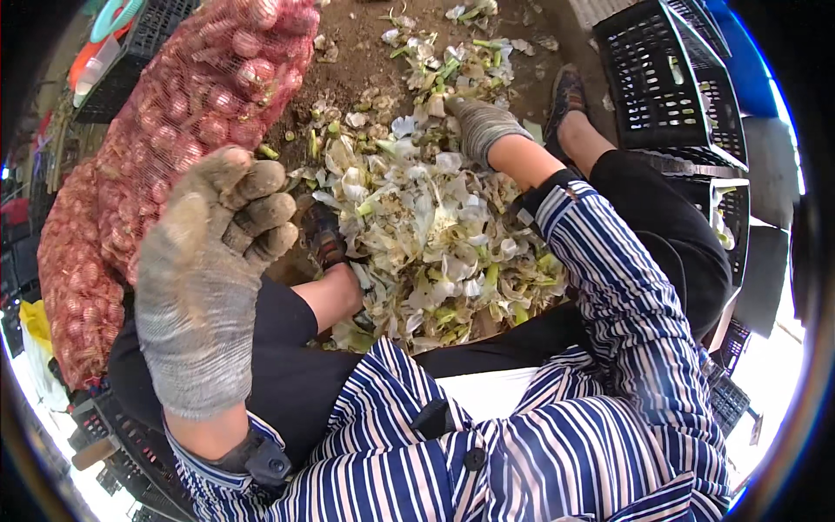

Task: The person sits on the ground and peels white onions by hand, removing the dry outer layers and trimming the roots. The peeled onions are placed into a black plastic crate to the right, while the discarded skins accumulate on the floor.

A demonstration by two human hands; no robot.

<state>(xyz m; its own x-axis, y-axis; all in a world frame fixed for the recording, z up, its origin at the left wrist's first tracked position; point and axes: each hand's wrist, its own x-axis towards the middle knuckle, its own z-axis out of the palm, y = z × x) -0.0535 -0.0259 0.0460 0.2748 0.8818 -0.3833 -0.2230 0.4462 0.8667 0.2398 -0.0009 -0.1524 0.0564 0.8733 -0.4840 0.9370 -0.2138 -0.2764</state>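
Note:
My left hand [202, 280], in a soiled grey knitted glove, is raised in front of a red mesh sack [196, 111] of round bulbs. Its fingers are loosely curled and apart, and I see nothing in them. My right hand [481, 127], gloved alike, reaches down to the far part of a heap of papery bulb skins and green stem pieces [437, 241]. Beside its fingertips lies a pale stem end [436, 104]. The glove hides most of those fingers, so any grip cannot be made out. The heap lies on the ground between my legs.
A second red mesh sack [75, 280] leans at the left. Black perforated plastic crates [652, 78] stand at the right, near my shoe [566, 98]. Another black crate [147, 49] sits behind the sacks. My other shoe [319, 231] touches the heap's left side.

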